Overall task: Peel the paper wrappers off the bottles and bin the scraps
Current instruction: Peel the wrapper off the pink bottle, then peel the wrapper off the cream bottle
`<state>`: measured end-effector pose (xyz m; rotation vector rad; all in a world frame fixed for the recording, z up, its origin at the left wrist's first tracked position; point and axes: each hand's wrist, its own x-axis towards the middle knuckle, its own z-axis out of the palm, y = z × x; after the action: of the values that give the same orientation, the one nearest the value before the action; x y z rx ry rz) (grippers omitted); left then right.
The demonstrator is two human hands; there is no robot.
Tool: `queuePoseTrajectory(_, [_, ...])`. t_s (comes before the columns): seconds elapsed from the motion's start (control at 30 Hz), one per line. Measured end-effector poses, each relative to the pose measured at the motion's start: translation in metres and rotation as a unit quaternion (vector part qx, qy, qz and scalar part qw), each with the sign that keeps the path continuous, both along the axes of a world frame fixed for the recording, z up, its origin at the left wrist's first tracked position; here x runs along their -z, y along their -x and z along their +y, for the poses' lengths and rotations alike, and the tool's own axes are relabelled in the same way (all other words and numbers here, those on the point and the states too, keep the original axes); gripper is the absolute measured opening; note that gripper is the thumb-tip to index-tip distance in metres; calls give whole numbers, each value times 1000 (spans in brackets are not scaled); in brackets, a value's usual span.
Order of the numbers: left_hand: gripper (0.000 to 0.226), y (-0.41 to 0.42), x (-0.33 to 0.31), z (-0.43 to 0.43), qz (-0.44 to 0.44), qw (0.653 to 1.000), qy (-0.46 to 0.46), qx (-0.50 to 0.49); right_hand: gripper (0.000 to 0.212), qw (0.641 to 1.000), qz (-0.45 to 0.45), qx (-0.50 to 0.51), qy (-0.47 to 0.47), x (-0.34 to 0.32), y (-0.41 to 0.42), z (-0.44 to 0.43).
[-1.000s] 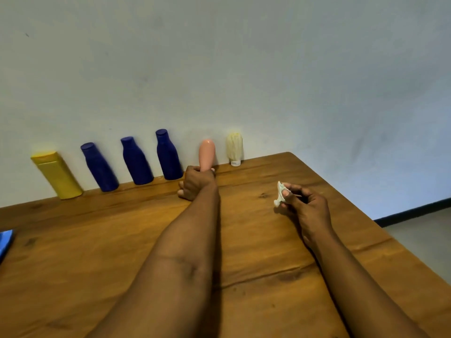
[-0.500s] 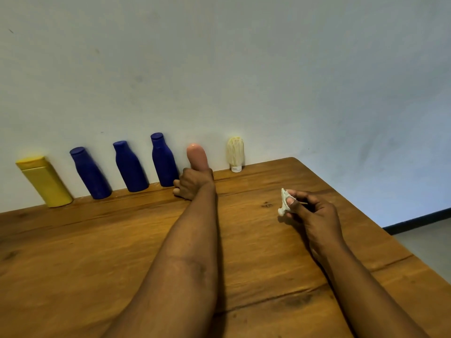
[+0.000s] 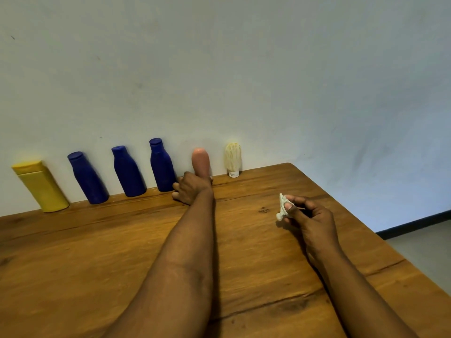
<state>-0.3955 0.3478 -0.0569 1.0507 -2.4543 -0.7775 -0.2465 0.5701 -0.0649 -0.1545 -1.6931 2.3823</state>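
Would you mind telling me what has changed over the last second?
Nothing clearly moved; only the view shifted. The left hand still grips the pink bottle in the row by the wall, and the right hand still pinches the paper scrap. The other bottles stand as before.

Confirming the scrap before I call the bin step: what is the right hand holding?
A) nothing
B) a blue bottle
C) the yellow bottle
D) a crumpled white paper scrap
D: the right hand pinches a crumpled white paper scrap, while the left hand grips the pink bottle.
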Motion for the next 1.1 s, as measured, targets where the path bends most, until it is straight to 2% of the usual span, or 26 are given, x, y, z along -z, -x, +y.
queuePoseTrajectory(0.13, [50, -2, -1, 1, 0, 1000, 4, 5, 16, 1000, 7, -5, 7, -1, -1, 0])
queuePoseTrajectory(0.27, [64, -13, -5, 5, -7, 1000, 1, 23, 16, 1000, 9, 2, 7, -2, -1, 0])
queuePoseTrajectory(0.37, [64, -38, -5, 14, 48, 998, -15, 41, 16, 1000, 8, 6, 12, -4, -3, -2])
queuePoseTrajectory(0.43, [49, -57, 0, 29, 126, 985, -45, 104, 16, 1000, 4, 16, 10, -6, -4, -1])
queuePoseTrajectory(0.5, [38, -74, 4, 52, 165, 964, -80, 193, 16, 999, 2, 43, 13, -7, -5, 2])
queuePoseTrajectory(0.57, [48, -74, 8, 69, 144, 958, -82, 234, 18, 996, 9, 83, 23, -6, -5, 9])
queuePoseTrajectory(0.63, [60, -62, 7, 80, 79, 972, -47, 215, 18, 992, 26, 120, 35, -5, -5, 18])
queuePoseTrajectory(0.7, [55, -47, 5, 86, 39, 983, -19, 179, 17, 989, 37, 139, 38, -3, -3, 24])
queuePoseTrajectory(0.8, [43, -23, 4, 93, 39, 993, -16, 111, 16, 989, 45, 139, 25, 2, 2, 26])
queuePoseTrajectory(0.93, [42, 5, 5, 97, 32, 999, -26, 34, 17, 989, 44, 140, 16, 7, 6, 25])
queuePoseTrajectory(1.1, [37, 23, 5, 96, 19, 999, -21, 17, 14, 989, 48, 139, 7, 8, 7, 27])
